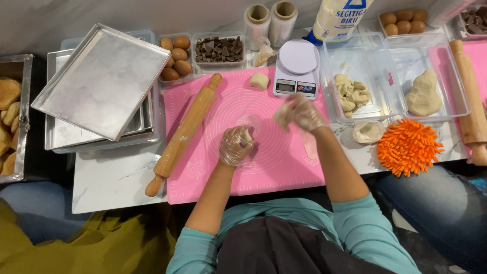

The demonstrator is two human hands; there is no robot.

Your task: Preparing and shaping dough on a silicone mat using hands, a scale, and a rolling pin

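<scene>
Pink silicone mat (284,167) on marble: gloved left hand (234,147) curls closed around a small pale dough ball (247,135), gloved right hand (303,112) pinches another dough piece (282,116); shaping is underway, and rounding needs gentle pressure.

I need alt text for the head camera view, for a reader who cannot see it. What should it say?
Seen from above, a person's gloved left hand presses a dough piece on a pink mat, and the gloved right hand holds another piece above it. Around the mat lie a rolling pin, a scale, eggs, chocolate chunks and metal trays.
</scene>
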